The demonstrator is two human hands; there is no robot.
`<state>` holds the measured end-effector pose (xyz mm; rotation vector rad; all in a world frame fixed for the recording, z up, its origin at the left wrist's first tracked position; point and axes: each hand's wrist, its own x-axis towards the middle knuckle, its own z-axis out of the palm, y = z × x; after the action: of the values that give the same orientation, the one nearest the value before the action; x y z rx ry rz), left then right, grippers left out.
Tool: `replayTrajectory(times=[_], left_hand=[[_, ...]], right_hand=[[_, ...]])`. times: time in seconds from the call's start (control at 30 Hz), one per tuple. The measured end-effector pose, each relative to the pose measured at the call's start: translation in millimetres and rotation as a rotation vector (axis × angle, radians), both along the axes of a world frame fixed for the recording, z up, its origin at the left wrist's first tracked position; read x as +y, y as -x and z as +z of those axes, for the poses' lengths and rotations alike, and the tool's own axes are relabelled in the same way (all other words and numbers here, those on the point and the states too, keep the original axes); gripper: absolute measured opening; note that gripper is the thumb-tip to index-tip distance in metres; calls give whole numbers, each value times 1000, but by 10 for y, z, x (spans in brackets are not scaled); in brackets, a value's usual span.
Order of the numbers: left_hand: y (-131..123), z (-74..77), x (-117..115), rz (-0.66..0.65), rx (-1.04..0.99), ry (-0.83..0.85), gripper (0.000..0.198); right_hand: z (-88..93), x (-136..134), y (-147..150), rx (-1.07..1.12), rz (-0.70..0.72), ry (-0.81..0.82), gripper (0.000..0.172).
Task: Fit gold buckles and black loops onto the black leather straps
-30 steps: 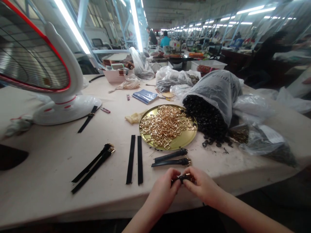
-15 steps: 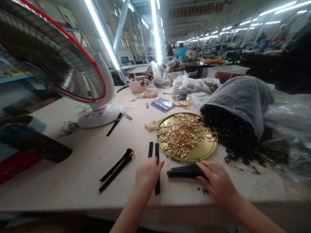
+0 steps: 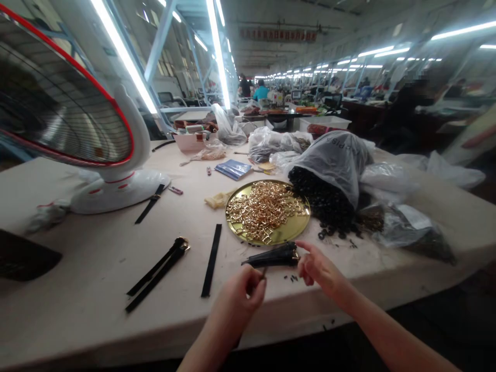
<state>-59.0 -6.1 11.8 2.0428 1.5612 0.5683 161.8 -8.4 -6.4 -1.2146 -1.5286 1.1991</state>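
1. Head view: the left hand has its grip pinching a thin dark strip above the tabletop.
2. Head view: the right hand extends its index finger beside the buckled straps; whether its grip holds anything cannot be told.
3. Head view: the step appears to be handling 1 strip; the next move likely calls for a steady left pinch.

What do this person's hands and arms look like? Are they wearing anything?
The left hand and right hand have no gloves. The left forearm and right forearm are slim and bare as far as the picture shows, with no sleeves. I see no rings, watch or bracelets, though small details are blurry.
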Motion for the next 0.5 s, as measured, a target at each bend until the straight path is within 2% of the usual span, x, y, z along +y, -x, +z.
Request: replayTrajectory(times=[0.07, 0.1, 0.17, 0.2, 0.23, 0.3, 0.4, 0.47, 0.5], left_hand=[[-195, 14, -220, -158, -60, -39, 11], [-276, 9, -304, -187, -87, -44, 11], [-403, -17, -411, -165, -178, 12, 7], [-455, -34, -435, -131, -254, 87, 4], [-505, -54, -443, -106, -346, 194, 10], [-604, -96, -419, -101, -540, 481, 20], [-746, -163, -322, -107, -778, 862, 17], [-812, -212, -243, -49, -915, 972, 17], [-833, -236, -204, -12, -985, 1001, 17]], right_hand=[[115, -49, -28, 65, -9, 62, 40], [157, -80, -46, 46, -28, 67, 35], [193, -147, -85, -22, -61, 59, 30], [185, -178, -102, -49, -61, 59, 30], [163, -201, -114, -65, -54, 68, 29], [83, -216, -130, -68, -37, 97, 29], [-81, -124, -188, -41, -52, 140, 30], [-199, 17, -305, -109, -111, 107, 32], [-255, 106, -392, -221, -151, 55, 33]])
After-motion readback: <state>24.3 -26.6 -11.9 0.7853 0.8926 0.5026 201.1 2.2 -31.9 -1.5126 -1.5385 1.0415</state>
